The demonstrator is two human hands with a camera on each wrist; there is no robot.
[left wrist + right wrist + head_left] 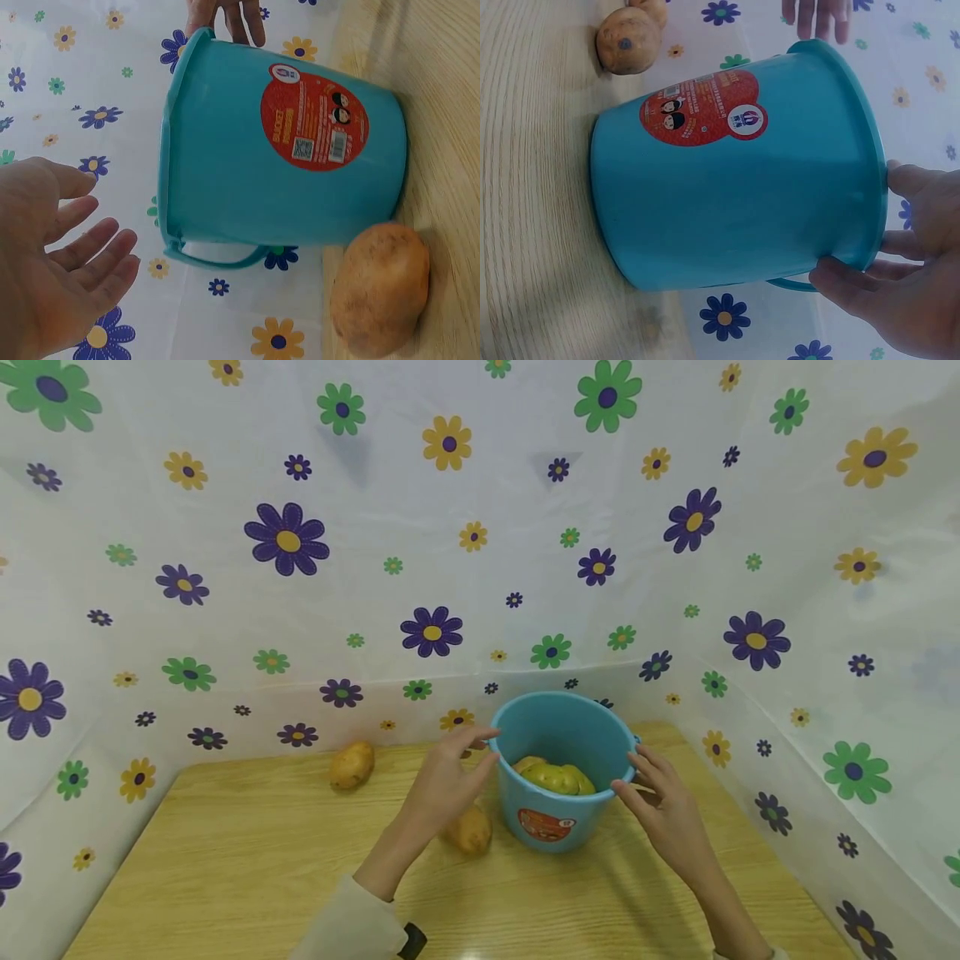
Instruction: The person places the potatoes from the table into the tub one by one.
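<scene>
A light-blue bucket with a red label stands upright on the wooden table. Inside it lie several yellow-green, lumpy items; their kind is unclear. My left hand is beside the left of the rim, fingers loosely bent and apart from the bucket, holding nothing. At the right of the rim is my right hand, its fingers spread. Its thumb and a finger touch the rim and upper outer wall; other fingers are partly hidden behind the bucket. A potato lies on the table by the bucket, below my left hand.
Another potato lies at the back left of the wooden table. A white flower-printed sheet hangs behind the table and along both sides. The bucket's handle hangs on its far side.
</scene>
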